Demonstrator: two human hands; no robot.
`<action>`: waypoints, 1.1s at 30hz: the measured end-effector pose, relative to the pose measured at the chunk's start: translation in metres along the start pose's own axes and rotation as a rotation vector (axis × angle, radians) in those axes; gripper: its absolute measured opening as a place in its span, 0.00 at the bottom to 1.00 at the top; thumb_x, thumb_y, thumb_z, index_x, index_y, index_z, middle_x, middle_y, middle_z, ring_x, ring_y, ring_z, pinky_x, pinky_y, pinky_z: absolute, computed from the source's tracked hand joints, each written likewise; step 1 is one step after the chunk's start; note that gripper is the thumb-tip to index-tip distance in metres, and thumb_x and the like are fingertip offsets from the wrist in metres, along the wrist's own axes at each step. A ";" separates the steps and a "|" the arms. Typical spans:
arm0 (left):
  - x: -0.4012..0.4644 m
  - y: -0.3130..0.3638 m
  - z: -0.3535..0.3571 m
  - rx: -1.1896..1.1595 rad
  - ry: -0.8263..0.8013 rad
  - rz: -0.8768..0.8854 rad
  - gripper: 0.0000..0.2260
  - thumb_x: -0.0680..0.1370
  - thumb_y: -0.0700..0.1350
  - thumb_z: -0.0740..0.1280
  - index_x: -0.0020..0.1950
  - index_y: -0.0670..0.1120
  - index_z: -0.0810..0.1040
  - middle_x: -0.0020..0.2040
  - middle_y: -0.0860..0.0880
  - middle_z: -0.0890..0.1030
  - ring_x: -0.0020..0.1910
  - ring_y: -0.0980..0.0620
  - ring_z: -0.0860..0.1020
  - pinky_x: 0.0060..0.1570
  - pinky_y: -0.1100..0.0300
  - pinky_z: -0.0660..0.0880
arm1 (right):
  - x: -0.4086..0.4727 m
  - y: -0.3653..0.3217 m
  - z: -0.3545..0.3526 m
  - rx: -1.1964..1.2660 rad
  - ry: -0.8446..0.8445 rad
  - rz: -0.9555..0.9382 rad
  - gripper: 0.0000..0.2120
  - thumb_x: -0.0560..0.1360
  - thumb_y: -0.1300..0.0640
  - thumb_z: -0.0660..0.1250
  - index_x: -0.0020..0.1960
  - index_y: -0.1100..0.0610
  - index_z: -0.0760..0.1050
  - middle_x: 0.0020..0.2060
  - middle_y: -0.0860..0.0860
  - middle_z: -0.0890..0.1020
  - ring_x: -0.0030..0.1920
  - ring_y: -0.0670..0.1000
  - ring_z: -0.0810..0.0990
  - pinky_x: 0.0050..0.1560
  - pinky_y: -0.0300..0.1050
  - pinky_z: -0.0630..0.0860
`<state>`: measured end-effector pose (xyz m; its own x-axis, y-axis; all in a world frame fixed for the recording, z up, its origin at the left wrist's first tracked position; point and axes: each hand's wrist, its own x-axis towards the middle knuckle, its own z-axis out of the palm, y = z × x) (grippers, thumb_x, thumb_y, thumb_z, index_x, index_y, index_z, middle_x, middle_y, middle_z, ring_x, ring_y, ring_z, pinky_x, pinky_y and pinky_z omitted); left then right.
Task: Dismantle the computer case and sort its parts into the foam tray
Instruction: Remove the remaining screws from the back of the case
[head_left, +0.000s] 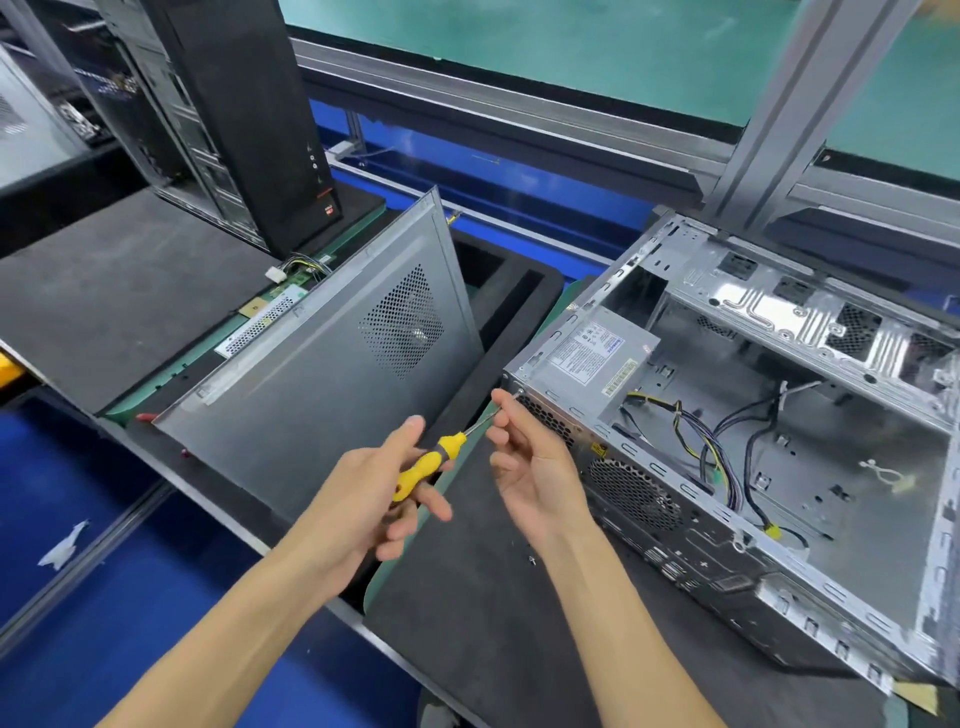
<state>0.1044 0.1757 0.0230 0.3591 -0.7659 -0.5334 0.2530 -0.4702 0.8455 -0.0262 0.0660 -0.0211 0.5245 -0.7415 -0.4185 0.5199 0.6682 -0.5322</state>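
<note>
Both forearms reach in from the near edge. Left hand (384, 493) grips the yellow-handled screwdriver (423, 465), fingers curled round the handle; right hand (524, 457) steadies the shaft near the tip with loosely curled fingers. Tip sits at a screw on the rear corner of the computer case (727, 441), beside the power supply (592, 358). Risk: angled drive may cam out, or the freed screw may drop. Side panel (322, 395) leans over the foam tray (519, 291).

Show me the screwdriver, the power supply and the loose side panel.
screwdriver (423, 464), head view, on its yellow handle
power supply (589, 349), head view, on its label
side panel (311, 395), head view, on its bare face
</note>
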 end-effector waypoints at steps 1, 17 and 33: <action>-0.001 -0.002 0.002 0.058 0.010 0.053 0.19 0.72 0.63 0.71 0.48 0.47 0.83 0.36 0.43 0.81 0.23 0.50 0.63 0.20 0.65 0.59 | 0.001 0.000 0.001 0.001 0.008 -0.011 0.06 0.68 0.59 0.75 0.44 0.59 0.87 0.33 0.49 0.78 0.29 0.44 0.75 0.22 0.33 0.66; 0.000 -0.001 0.000 -0.030 -0.087 -0.060 0.21 0.80 0.59 0.65 0.49 0.41 0.84 0.34 0.43 0.78 0.22 0.53 0.60 0.19 0.68 0.55 | 0.001 0.004 -0.004 0.032 -0.032 -0.011 0.08 0.68 0.58 0.76 0.46 0.60 0.87 0.34 0.50 0.77 0.31 0.44 0.76 0.25 0.34 0.68; 0.002 -0.005 0.018 0.256 -0.124 0.160 0.07 0.80 0.51 0.67 0.47 0.50 0.80 0.30 0.51 0.68 0.23 0.54 0.57 0.21 0.66 0.54 | 0.000 0.000 -0.001 0.253 -0.044 0.036 0.13 0.71 0.63 0.65 0.50 0.65 0.86 0.36 0.54 0.80 0.33 0.48 0.78 0.26 0.36 0.72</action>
<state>0.0873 0.1684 0.0185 0.2600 -0.8792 -0.3993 -0.0374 -0.4224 0.9056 -0.0272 0.0660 -0.0215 0.5712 -0.7175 -0.3986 0.6497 0.6920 -0.3146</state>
